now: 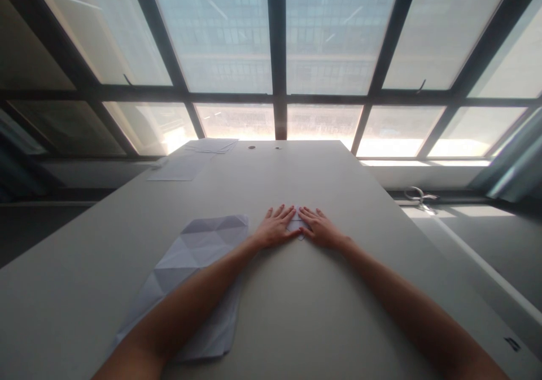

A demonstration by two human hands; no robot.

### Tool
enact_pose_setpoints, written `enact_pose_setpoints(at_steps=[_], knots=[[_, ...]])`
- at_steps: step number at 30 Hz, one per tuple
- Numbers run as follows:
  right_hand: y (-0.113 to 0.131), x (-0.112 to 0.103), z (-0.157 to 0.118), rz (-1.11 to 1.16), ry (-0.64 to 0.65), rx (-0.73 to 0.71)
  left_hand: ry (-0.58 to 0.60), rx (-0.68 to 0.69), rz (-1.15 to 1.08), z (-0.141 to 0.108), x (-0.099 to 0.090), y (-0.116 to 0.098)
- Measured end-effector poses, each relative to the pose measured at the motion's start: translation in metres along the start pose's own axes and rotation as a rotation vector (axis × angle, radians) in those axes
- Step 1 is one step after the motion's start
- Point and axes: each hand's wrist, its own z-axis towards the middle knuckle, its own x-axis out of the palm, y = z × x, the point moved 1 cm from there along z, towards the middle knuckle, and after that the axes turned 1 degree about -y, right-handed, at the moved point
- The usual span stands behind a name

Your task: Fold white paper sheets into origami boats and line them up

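Both hands lie flat on a small piece of folded white paper (297, 225) in the middle of the white table (305, 182). My left hand (277, 227) has its fingers spread, pressing the paper's left side. On the right side rests my right hand (319, 227), fingers also stretched out. The two thumbs almost meet over the paper, and much of it is hidden beneath the hands. Under my left forearm is a larger creased white sheet (212, 236), marked with a grid of fold lines and partly covered by the arm.
Several flat white sheets (178, 165) lie at the table's far left corner. Two small round objects (251, 147) sit near the far edge. Large dark-framed windows (277, 58) rise behind the table. A white cable (419, 195) loops beyond the right edge.
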Motion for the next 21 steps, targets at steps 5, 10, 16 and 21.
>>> enact_pose_setpoints(at_steps=[5, 10, 16, 21], knots=[[-0.004, 0.002, -0.001, -0.012, -0.007, 0.002, 0.006, 0.014, -0.025, 0.001, -0.002, 0.001], [-0.007, 0.0, 0.001, 0.028, 0.023, 0.007, 0.032, 0.012, -0.039, 0.002, -0.004, 0.002], [-0.01, -0.007, 0.003, 0.127, 0.052, 0.005, 0.054, 0.018, -0.056, 0.001, -0.008, 0.003], [-0.012, -0.006, 0.004, 0.176, 0.03, 0.029, 0.053, 0.011, -0.08, 0.003, -0.008, 0.005]])
